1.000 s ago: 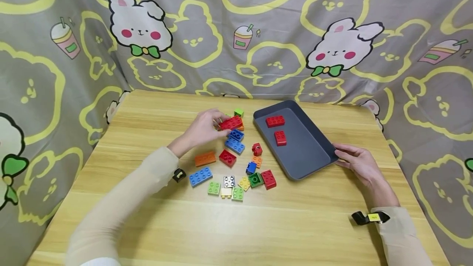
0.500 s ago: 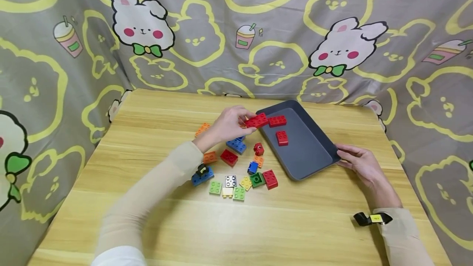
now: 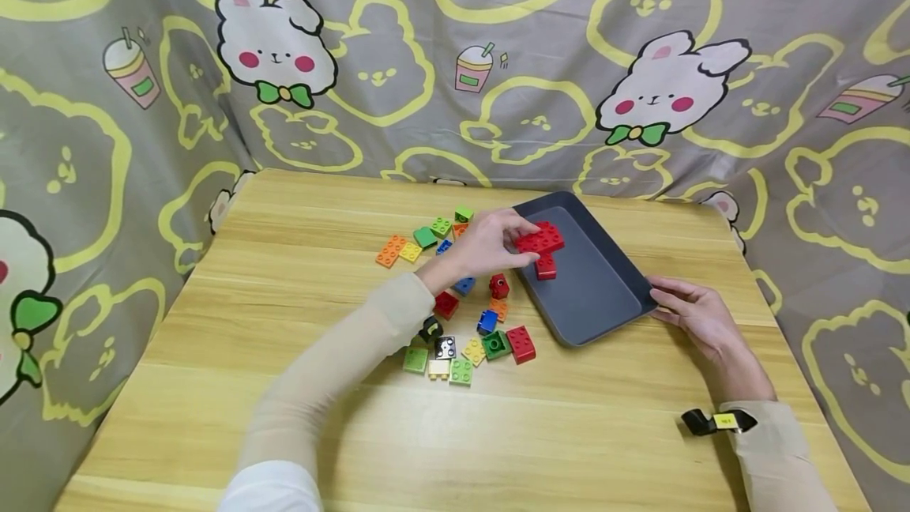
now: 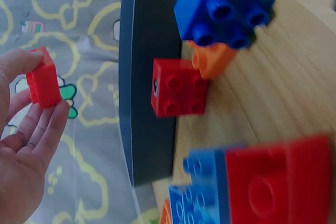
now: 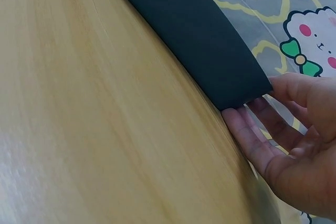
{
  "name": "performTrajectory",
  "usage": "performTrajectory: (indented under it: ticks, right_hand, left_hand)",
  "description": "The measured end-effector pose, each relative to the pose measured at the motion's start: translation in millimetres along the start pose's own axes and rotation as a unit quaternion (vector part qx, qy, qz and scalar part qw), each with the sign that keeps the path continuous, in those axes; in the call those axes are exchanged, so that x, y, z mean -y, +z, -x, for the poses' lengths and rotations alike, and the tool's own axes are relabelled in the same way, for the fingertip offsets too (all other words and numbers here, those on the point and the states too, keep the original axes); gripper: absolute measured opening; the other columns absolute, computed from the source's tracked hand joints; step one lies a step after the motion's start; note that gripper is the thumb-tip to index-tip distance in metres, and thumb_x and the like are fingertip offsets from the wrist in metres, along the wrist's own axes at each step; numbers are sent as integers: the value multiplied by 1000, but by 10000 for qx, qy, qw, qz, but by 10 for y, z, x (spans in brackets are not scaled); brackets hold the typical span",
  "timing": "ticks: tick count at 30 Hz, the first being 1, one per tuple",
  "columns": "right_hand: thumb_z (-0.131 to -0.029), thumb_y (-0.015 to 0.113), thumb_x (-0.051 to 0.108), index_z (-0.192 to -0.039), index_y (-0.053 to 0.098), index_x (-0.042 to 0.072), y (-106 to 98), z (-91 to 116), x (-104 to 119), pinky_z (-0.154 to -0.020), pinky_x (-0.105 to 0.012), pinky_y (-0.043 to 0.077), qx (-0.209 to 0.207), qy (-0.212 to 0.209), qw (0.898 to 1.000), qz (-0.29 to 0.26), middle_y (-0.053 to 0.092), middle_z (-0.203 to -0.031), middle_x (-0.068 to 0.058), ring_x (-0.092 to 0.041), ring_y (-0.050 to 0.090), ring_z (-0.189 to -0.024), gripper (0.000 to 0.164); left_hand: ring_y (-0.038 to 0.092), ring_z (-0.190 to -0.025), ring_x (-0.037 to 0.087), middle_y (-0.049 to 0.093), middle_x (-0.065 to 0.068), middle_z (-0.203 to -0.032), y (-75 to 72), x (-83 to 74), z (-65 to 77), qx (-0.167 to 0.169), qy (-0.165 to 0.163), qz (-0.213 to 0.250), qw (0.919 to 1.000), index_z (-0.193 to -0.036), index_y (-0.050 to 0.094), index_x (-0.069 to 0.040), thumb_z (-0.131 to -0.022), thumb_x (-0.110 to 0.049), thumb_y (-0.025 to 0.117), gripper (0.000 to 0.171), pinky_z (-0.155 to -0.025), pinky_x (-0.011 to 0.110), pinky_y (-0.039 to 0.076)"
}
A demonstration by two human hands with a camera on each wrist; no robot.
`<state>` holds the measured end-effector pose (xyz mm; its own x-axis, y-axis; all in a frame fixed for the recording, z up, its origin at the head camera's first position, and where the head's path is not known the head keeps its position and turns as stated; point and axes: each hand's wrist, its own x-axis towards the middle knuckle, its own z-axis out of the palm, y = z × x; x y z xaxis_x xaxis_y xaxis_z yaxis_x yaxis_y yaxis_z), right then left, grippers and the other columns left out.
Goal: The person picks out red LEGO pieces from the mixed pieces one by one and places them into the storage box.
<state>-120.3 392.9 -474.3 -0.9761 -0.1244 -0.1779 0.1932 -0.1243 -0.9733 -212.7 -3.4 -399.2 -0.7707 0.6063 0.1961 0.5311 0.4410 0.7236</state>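
Observation:
My left hand (image 3: 490, 245) pinches a red building brick (image 3: 540, 239) between thumb and fingers, over the left part of the dark grey tray (image 3: 593, 295). In the left wrist view the brick (image 4: 46, 82) shows above the level of the tray's wall (image 4: 149, 153). A smaller red brick (image 3: 546, 268) lies in the tray, partly covered by the held one; another red brick there is hidden behind it. My right hand (image 3: 695, 314) holds the tray's right corner, its thumb at the rim and fingertips at the outer side, as the right wrist view shows.
Left of the tray lie several loose bricks, among them a red brick with an eye (image 3: 499, 286), a small blue one (image 3: 487, 321), a dark green one (image 3: 496, 345) and a red one (image 3: 521, 344). A patterned curtain (image 3: 398, 62) stands behind the wooden table (image 3: 498, 441).
My left hand has carried the red brick rightward from the pile to over the tray, uncovering green, yellow and orange bricks behind. My right hand has stayed at the tray's corner.

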Motion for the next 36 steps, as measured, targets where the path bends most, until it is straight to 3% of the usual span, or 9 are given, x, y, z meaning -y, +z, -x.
performTrajectory:
  ticks: [4,9,21,26,36]
  right_hand:
    - [-103,61,-4,-125,78,11,-1,-3,-1,-82,-23,64,24,-12,10000,-50,78,-116,15,0,74,-104,32]
    - [-103,61,-4,-125,79,11,-7,-5,-6,-82,-23,64,51,-20,9999,-94,78,-116,14,0,74,-104,32]
    - [-103,60,-4,-125,78,10,-5,-2,-4,-82,-23,64,59,-13,9999,-121,78,-116,15,0,74,-104,32]
    - [-102,61,-4,-124,79,11,-1,0,3,-81,-23,64,39,-1,9999,-128,78,-116,15,1,74,-104,32]
    - [-102,64,0,-124,79,13,8,-8,16,-82,-23,64,-6,67,10000,-31,77,-116,16,1,74,-103,30]
  left_hand:
    - [69,-101,16,70,6,-116,94,-37,-79,167,97,-16,9998,-130,75,-11,-91,-26,83,42,-90,21,58]
    - [67,-99,16,68,7,-116,200,-71,-178,363,322,-15,9988,-132,74,-11,-93,-26,82,43,-89,20,57]
    - [65,-98,11,66,1,-113,411,-169,-463,696,437,-332,9961,-135,73,-15,-94,-28,81,43,-84,11,50]
    - [62,-106,12,67,2,-120,454,-235,-599,1018,549,-810,9900,-138,71,-15,-96,-27,79,44,-90,16,48]
    - [60,-124,13,65,2,-135,568,-339,-878,1801,474,-1621,9690,-144,66,-16,-100,-28,74,47,-108,23,47]
